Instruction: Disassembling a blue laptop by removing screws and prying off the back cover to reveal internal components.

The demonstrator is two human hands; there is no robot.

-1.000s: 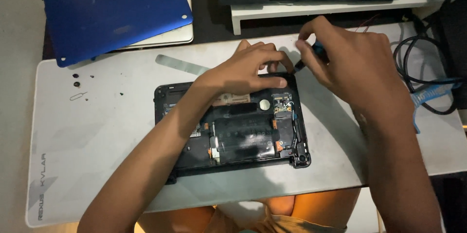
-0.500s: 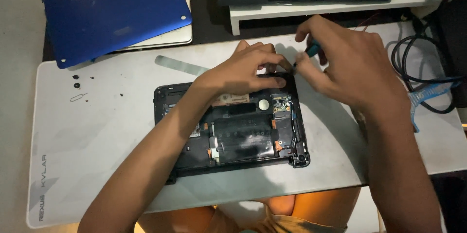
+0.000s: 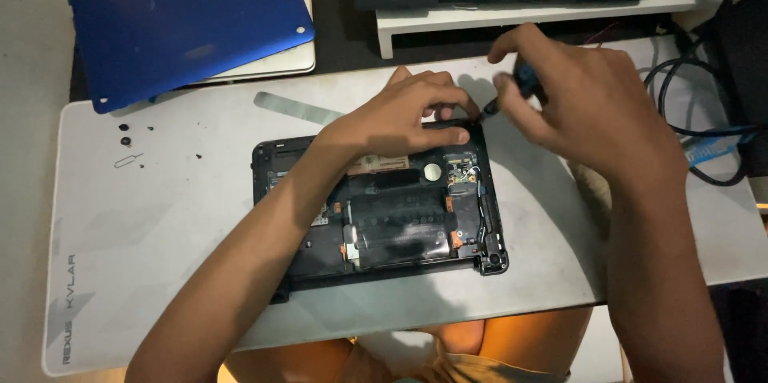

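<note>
Your left hand [image 3: 404, 115] rests curled on the far edge of the opened black laptop [image 3: 376, 207], fingers pressed to its rim, steadying it near the middle of the white desk mat [image 3: 160, 255]. Your right hand [image 3: 584, 107] pinches a blue-handled screwdriver [image 3: 512, 88], its tip at the laptop's far right corner. Loose screws [image 3: 126, 140] lie near the mat's far left edge, beside the blue cover panel [image 3: 192, 23].

A white desk mat [image 3: 160, 271] carries the opened black laptop [image 3: 384, 215]; left of the laptop lie small screws [image 3: 125, 141], behind it a metal strip [image 3: 298, 108].
</note>
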